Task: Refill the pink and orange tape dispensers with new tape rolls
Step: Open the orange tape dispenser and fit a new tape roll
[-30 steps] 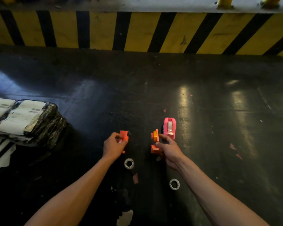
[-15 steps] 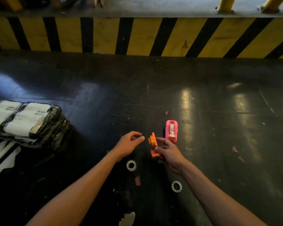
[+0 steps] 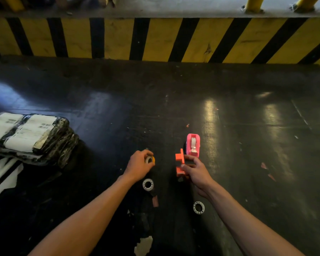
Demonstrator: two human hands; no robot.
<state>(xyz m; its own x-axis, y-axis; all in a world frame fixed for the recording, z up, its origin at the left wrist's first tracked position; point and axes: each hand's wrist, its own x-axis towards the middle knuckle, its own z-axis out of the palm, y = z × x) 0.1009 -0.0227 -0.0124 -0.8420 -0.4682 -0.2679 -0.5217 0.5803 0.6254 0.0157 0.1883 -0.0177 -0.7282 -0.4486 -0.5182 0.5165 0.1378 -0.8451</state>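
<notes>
My right hand [image 3: 196,169] grips the orange tape dispenser [image 3: 180,163], which stands on edge on the dark floor. Just beyond it sits the pink tape dispenser [image 3: 192,145] with tape showing in it. To the left, my left hand [image 3: 139,164] is closed around a small roll on an orange spool [image 3: 150,160]. Two white empty cores lie on the floor: one [image 3: 148,184] below my left hand, another [image 3: 198,207] beside my right forearm.
A stack of black-wrapped parcels with white labels [image 3: 30,135] lies at the left. A yellow-and-black striped kerb [image 3: 155,39] runs across the far side. A small brown scrap [image 3: 155,201] and white patches [image 3: 143,245] mark the floor near me.
My left hand took the spool with its roll off the orange dispenser and drew it away to the left. The right hand kept its hold on the dispenser.
</notes>
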